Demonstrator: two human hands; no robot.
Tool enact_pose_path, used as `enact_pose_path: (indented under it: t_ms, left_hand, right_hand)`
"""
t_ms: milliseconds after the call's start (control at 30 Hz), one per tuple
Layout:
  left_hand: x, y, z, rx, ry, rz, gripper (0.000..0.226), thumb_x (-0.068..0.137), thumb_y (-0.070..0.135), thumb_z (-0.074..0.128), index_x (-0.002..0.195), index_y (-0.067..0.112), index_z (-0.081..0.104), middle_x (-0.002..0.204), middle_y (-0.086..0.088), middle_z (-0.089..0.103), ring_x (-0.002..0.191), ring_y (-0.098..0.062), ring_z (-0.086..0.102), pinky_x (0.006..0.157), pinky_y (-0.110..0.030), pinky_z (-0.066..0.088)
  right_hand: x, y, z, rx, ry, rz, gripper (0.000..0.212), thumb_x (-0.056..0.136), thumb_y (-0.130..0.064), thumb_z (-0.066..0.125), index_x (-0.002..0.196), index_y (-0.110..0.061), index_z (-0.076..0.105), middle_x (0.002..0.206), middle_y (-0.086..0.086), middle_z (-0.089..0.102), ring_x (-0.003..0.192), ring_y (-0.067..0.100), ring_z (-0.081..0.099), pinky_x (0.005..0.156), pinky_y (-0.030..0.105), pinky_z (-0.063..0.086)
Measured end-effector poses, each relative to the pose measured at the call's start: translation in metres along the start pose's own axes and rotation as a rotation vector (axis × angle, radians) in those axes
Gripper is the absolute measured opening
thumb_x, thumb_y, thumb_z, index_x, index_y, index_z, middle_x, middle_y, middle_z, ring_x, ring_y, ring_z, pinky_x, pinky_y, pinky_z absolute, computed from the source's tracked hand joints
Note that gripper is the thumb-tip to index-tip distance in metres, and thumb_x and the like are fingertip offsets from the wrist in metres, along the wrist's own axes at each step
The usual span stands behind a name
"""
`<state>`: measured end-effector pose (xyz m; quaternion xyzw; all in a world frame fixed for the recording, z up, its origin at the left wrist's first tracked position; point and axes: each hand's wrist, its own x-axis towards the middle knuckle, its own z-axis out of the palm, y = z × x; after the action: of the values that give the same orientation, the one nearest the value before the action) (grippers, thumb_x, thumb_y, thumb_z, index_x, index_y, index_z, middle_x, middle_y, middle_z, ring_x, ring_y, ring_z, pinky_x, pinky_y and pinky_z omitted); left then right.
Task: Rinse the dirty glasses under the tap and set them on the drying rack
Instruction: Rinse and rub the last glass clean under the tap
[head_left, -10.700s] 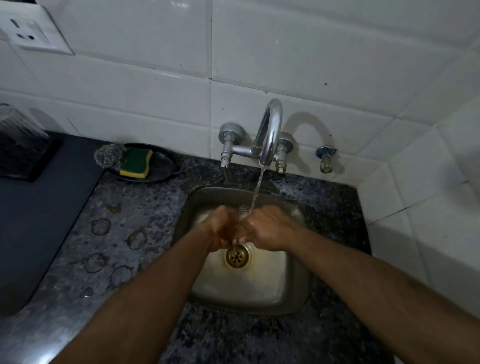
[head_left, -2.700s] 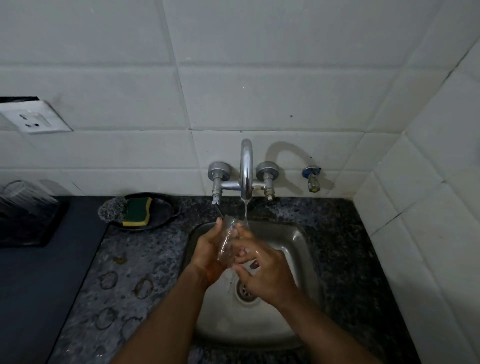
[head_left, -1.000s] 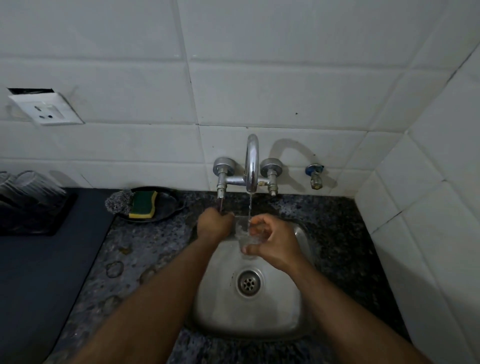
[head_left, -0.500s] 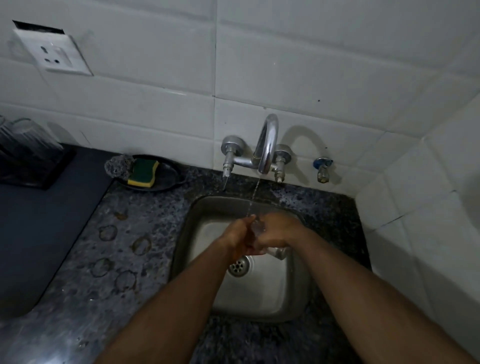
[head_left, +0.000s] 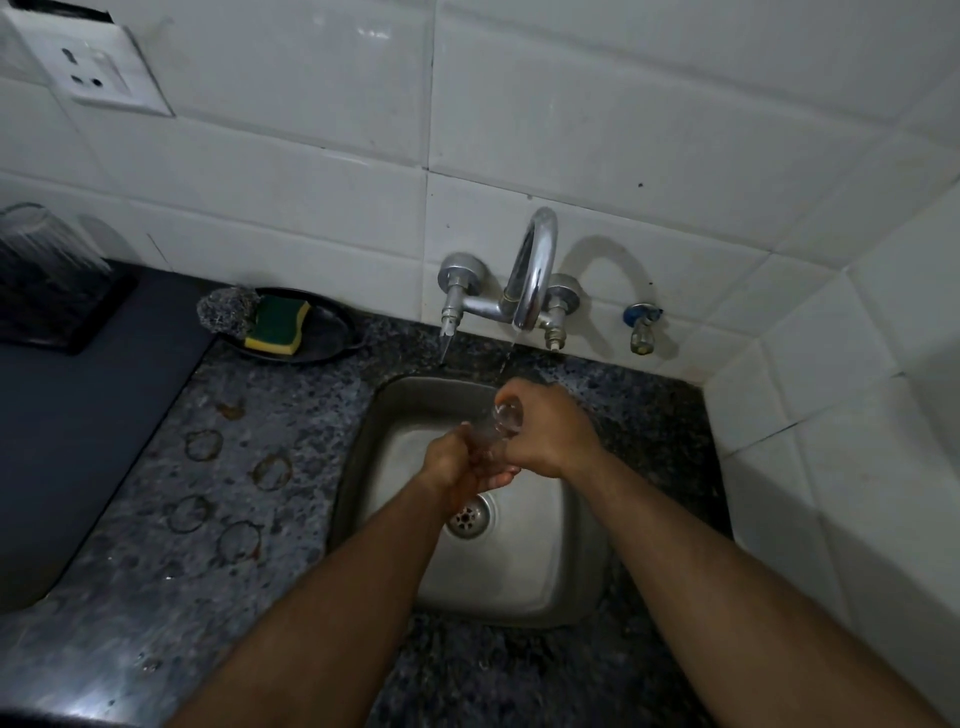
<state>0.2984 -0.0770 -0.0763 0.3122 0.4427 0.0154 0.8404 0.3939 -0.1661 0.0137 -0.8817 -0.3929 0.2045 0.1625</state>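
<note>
A small clear glass (head_left: 496, 423) is held tilted over the steel sink (head_left: 524, 577), its base up toward the tap (head_left: 531, 270). A thin stream of water falls from the spout onto it. My left hand (head_left: 457, 465) grips the lower part of the glass and my right hand (head_left: 545, 431) wraps its upper end. At the far left a black drying rack (head_left: 67, 312) carries an upturned glass (head_left: 36, 244).
A black dish (head_left: 327, 332) with a green-yellow sponge (head_left: 278, 325) and steel scrubber (head_left: 226, 314) sits left of the tap. Ring stains mark the granite counter (head_left: 234, 467). A dark mat (head_left: 62, 431) lies at left. Tiled walls close the back and right.
The glass has tipped so its base points up toward the tap, and both hands sit a little higher under the stream. The view has shifted slightly.
</note>
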Motion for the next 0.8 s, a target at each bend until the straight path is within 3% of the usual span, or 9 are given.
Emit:
enact_pose_path:
  t_ms: [133, 267, 333, 400, 467, 500, 567, 733, 800]
  left_hand:
    - [-0.004, 0.001, 0.000, -0.037, -0.008, -0.010, 0.042, 0.108, 0.019, 0.033, 0.117, -0.006, 0.066, 0.083, -0.024, 0.073, 0.063, -0.032, 0.072, 0.060, -0.036, 0.061]
    - [-0.008, 0.003, -0.001, 0.004, 0.002, -0.003, 0.044, 0.109, 0.021, 0.032, 0.112, -0.006, 0.068, 0.083, -0.024, 0.074, 0.062, -0.031, 0.072, 0.059, -0.036, 0.061]
    - [-0.005, 0.002, -0.005, 0.125, 0.030, 0.030, 0.048, 0.111, 0.027, 0.034, 0.108, -0.004, 0.070, 0.084, -0.024, 0.076, 0.066, -0.032, 0.075, 0.066, -0.041, 0.063]
    - [0.003, 0.002, -0.013, 0.405, 0.152, 0.115, 0.045, 0.108, 0.034, 0.042, 0.100, 0.001, 0.072, 0.088, -0.023, 0.076, 0.079, -0.036, 0.077, 0.075, -0.048, 0.065]
    - [0.008, 0.005, -0.028, 0.935, 0.304, 0.282, 0.033, 0.101, 0.035, 0.052, 0.093, 0.009, 0.071, 0.097, -0.019, 0.075, 0.096, -0.037, 0.074, 0.084, -0.050, 0.062]
    - [0.006, 0.007, -0.035, 1.196, 0.356, 0.361, 0.028, 0.098, 0.036, 0.057, 0.098, 0.013, 0.072, 0.105, -0.015, 0.074, 0.105, -0.034, 0.071, 0.089, -0.045, 0.060]
    - [0.002, 0.015, -0.047, 1.529, 0.380, 0.483, 0.038, 0.094, 0.037, 0.064, 0.124, 0.014, 0.066, 0.126, -0.010, 0.066, 0.122, -0.029, 0.059, 0.098, -0.041, 0.053]
    - [-0.001, 0.030, -0.069, 1.892, 0.350, 0.461, 0.061, 0.088, 0.047, 0.068, 0.140, 0.018, 0.052, 0.153, -0.015, 0.040, 0.146, -0.036, 0.028, 0.116, -0.055, 0.032]
    - [0.000, 0.031, -0.075, 1.932, 0.365, 0.435, 0.068, 0.087, 0.053, 0.066, 0.144, 0.019, 0.049, 0.164, -0.019, 0.023, 0.154, -0.042, 0.012, 0.121, -0.062, 0.019]
  right_hand:
    - [-0.005, 0.005, 0.013, 0.279, 0.036, 0.041, 0.055, 0.059, -0.017, 0.096, 0.105, -0.028, 0.068, 0.094, -0.010, 0.073, 0.085, 0.008, 0.070, 0.078, 0.039, 0.062]
    - [-0.007, 0.006, 0.019, 0.321, 0.052, 0.051, 0.051, 0.061, -0.016, 0.096, 0.103, -0.025, 0.068, 0.092, -0.009, 0.074, 0.084, 0.008, 0.071, 0.079, 0.038, 0.062]
    - [-0.008, 0.005, 0.020, 0.310, 0.071, 0.053, 0.050, 0.061, -0.017, 0.095, 0.102, -0.026, 0.069, 0.091, -0.009, 0.073, 0.083, 0.008, 0.070, 0.079, 0.038, 0.062]
    - [-0.010, 0.004, 0.021, 0.282, 0.099, 0.050, 0.048, 0.062, -0.020, 0.095, 0.102, -0.028, 0.069, 0.091, -0.011, 0.073, 0.083, 0.007, 0.070, 0.079, 0.038, 0.062]
    - [-0.012, 0.003, 0.021, 0.236, 0.131, 0.045, 0.047, 0.063, -0.026, 0.094, 0.103, -0.030, 0.069, 0.091, -0.013, 0.073, 0.082, 0.006, 0.069, 0.077, 0.036, 0.061]
    - [-0.013, 0.002, 0.020, 0.212, 0.149, 0.037, 0.047, 0.064, -0.029, 0.093, 0.105, -0.031, 0.068, 0.091, -0.013, 0.073, 0.082, 0.006, 0.069, 0.076, 0.035, 0.061]
    - [-0.016, 0.001, 0.019, 0.181, 0.179, 0.025, 0.048, 0.066, -0.035, 0.091, 0.108, -0.032, 0.067, 0.093, -0.012, 0.073, 0.083, 0.007, 0.069, 0.075, 0.033, 0.060]
    - [-0.022, 0.002, 0.026, 0.084, 0.184, 0.046, 0.050, 0.071, -0.045, 0.089, 0.113, -0.035, 0.064, 0.098, -0.014, 0.070, 0.087, 0.008, 0.064, 0.066, 0.023, 0.045]
    - [-0.022, 0.001, 0.031, 0.141, 0.224, 0.046, 0.050, 0.072, -0.042, 0.089, 0.115, -0.035, 0.064, 0.099, -0.013, 0.071, 0.087, 0.008, 0.065, 0.070, 0.026, 0.050]
